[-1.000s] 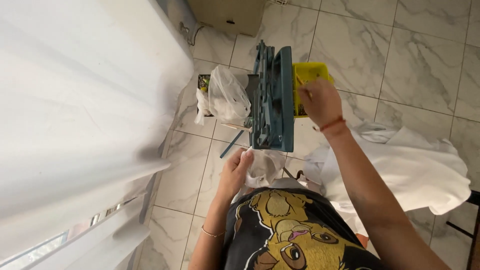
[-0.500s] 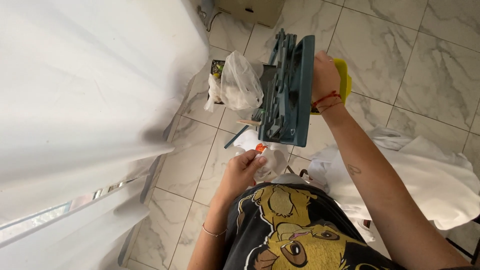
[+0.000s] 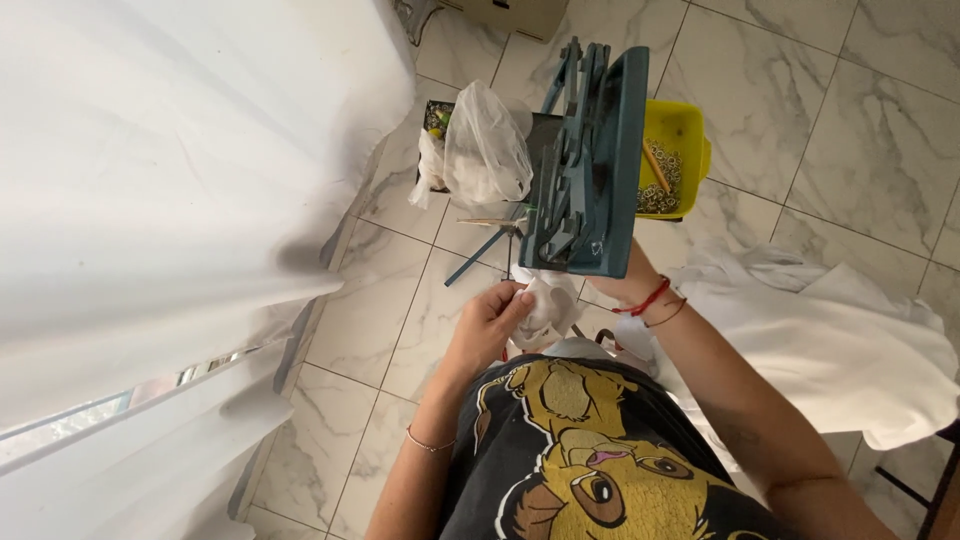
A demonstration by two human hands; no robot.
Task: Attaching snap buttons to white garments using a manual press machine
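Observation:
My right hand (image 3: 628, 278) grips the bottom of a teal metal hand press (image 3: 590, 170) and holds it upright in front of me; the press hides most of the fingers, and red and dark cords circle the wrist. My left hand (image 3: 488, 322) pinches a small crumpled white piece (image 3: 547, 300) just below the press's base. A thin teal lever (image 3: 480, 256) sticks out from the press to the lower left.
On the marble floor (image 3: 800, 130) stand a yellow tub (image 3: 690, 125) of small metal rings, a white plastic bag (image 3: 485, 150) and a dark box (image 3: 436, 118). A white curtain (image 3: 170, 170) fills the left. White cloth (image 3: 850, 340) lies at right.
My right hand slid from the press's top side down to its base, uncovering the yellow tub. My left hand rose toward the press and now pinches the white piece.

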